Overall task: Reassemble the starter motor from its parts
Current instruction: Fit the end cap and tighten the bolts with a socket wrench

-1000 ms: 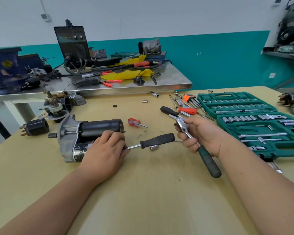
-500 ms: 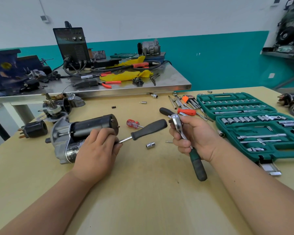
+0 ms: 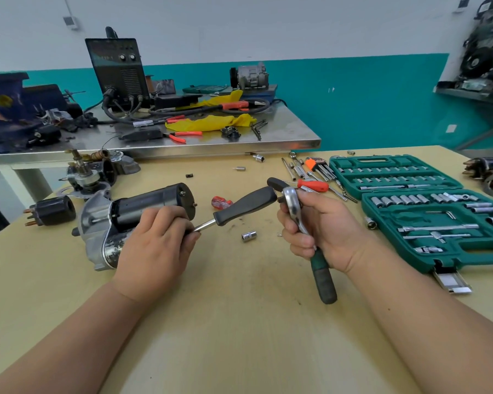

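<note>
Over the table (image 3: 239,331), left hand (image 3: 154,251) grips starter motor (image 3: 143,206) (tilted higher); right hand (image 3: 329,234) grips ratchet (image 3: 323,280).

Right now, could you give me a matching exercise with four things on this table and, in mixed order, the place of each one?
1. ratchet
2. starter motor
3. loose socket
4. green case

A. open, on the right of the table
B. in the right hand
C. on the table, between the hands
D. held by the left hand

Pairs: 1-B, 2-D, 3-C, 4-A
</note>
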A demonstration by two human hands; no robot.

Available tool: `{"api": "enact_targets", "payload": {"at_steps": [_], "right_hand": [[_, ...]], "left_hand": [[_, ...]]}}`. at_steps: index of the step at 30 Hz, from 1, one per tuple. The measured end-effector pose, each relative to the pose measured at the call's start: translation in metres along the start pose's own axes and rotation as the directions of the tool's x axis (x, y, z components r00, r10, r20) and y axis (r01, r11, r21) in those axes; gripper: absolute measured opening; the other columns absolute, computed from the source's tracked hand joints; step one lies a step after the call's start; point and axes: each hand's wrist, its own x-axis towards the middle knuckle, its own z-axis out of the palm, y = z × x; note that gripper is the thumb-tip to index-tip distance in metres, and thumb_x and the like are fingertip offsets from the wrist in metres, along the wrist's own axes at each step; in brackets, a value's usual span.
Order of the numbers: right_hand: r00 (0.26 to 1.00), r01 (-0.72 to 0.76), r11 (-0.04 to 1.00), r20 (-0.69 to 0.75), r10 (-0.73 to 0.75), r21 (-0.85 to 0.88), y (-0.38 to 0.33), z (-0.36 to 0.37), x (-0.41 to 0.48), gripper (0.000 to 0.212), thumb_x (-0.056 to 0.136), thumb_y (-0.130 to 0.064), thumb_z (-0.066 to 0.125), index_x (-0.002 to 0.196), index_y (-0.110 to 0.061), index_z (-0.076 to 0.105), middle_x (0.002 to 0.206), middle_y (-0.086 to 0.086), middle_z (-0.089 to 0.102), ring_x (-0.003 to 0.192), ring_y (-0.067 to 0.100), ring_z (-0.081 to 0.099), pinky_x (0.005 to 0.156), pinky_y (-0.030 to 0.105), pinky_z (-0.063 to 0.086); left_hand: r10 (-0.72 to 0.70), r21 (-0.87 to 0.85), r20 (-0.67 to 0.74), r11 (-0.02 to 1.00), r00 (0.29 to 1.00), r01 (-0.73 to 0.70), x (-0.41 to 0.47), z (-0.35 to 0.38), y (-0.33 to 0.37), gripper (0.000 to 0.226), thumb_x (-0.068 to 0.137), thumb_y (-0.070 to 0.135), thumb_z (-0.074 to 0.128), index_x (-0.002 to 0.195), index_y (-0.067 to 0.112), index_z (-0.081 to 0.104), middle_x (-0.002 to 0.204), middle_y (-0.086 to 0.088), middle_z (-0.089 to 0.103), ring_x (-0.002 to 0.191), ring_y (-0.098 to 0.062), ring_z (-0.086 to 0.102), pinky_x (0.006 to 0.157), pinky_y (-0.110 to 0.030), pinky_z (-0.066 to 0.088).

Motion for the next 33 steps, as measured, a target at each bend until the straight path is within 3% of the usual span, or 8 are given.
{"api": "enact_targets", "payload": {"at_steps": [10,19,24,26,28,29,31,33], "right_hand": [[0.998,-0.013,0.999,-0.056,0.01,-0.053,-0.004,0.003,-0.002,0.024,0.081,-0.037,0.05,0.071,-0.016,0.056,0.058,0.003,0.05,0.035,0.011,0.037,0.036,0.017,0.029],[0.949,-0.248,0.966,-0.218,0.226,-0.079,-0.017,0.008,-0.005,0.029,0.069,-0.043,0.065,0.064,-0.015,0.062,0.057,0.001,0.051,0.036,0.009,0.043,0.032,0.02,0.038],[0.979,-0.115,0.992,-0.173,0.107,-0.041,-0.003,0.011,0.001,0.037,0.084,-0.044,0.06,0.057,-0.019,0.064,0.057,0.002,0.054,0.038,0.014,0.049,0.042,0.025,0.045],[0.989,-0.006,0.985,-0.144,-0.018,-0.17,-0.001,0.007,0.0,0.036,0.096,-0.036,0.051,0.068,-0.021,0.067,0.059,0.008,0.059,0.041,0.021,0.054,0.045,0.031,0.049],[0.976,0.113,0.869,-0.11,-0.187,-0.481,-0.005,0.0,-0.003,0.028,0.102,-0.024,0.039,0.096,-0.031,0.066,0.068,0.01,0.068,0.053,0.027,0.064,0.051,0.036,0.054],[0.965,0.148,0.749,-0.073,-0.254,-0.646,-0.008,-0.004,-0.005,0.033,0.102,-0.021,0.036,0.112,-0.041,0.058,0.077,0.006,0.072,0.061,0.024,0.068,0.058,0.036,0.056],[0.95,0.134,0.335,0.024,-0.312,-0.933,-0.014,-0.009,-0.008,0.059,0.101,-0.019,0.041,0.13,-0.067,0.025,0.103,-0.011,0.07,0.071,0.01,0.069,0.066,0.031,0.057],[0.924,0.085,-0.218,0.159,-0.349,-0.972,-0.018,-0.011,-0.007,0.093,0.092,-0.021,0.059,0.135,-0.068,-0.008,0.139,-0.013,0.043,0.077,0.01,0.067,0.061,0.026,0.055]], "left_hand": [[0.026,0.001,0.037,1.0,0.999,-0.026,-0.001,-0.001,0.0,0.033,0.093,0.026,0.048,0.078,0.002,0.065,0.089,-0.012,0.061,0.082,-0.026,0.042,0.074,-0.031,0.038],[0.018,0.005,0.054,1.0,0.998,-0.018,-0.002,-0.001,0.003,0.032,0.091,0.026,0.05,0.078,0.002,0.066,0.088,-0.012,0.061,0.081,-0.025,0.041,0.074,-0.031,0.038],[0.003,0.009,0.055,1.0,0.998,-0.003,-0.001,-0.001,0.003,0.034,0.091,0.027,0.049,0.078,0.001,0.067,0.089,-0.013,0.061,0.081,-0.025,0.041,0.074,-0.031,0.038],[0.011,0.0,0.05,1.0,0.999,-0.011,-0.001,-0.002,0.001,0.034,0.091,0.026,0.049,0.078,0.001,0.066,0.09,-0.011,0.06,0.081,-0.025,0.04,0.074,-0.031,0.037],[0.024,-0.008,0.052,1.0,0.998,-0.023,-0.002,-0.002,-0.001,0.032,0.091,0.026,0.049,0.079,0.002,0.066,0.093,-0.008,0.056,0.082,-0.025,0.041,0.074,-0.031,0.037],[0.025,-0.009,0.052,1.0,0.998,-0.024,-0.002,-0.003,-0.002,0.032,0.091,0.026,0.05,0.079,0.002,0.066,0.096,-0.006,0.053,0.082,-0.025,0.041,0.074,-0.031,0.037],[0.023,-0.013,0.055,1.0,0.998,-0.022,-0.002,-0.004,-0.003,0.031,0.091,0.026,0.049,0.08,0.002,0.066,0.099,-0.003,0.048,0.082,-0.025,0.042,0.074,-0.031,0.038],[0.031,-0.02,0.055,0.999,0.998,-0.03,-0.002,-0.005,-0.003,0.031,0.092,0.025,0.049,0.079,0.002,0.066,0.099,-0.003,0.048,0.082,-0.025,0.042,0.074,-0.031,0.038]]}}
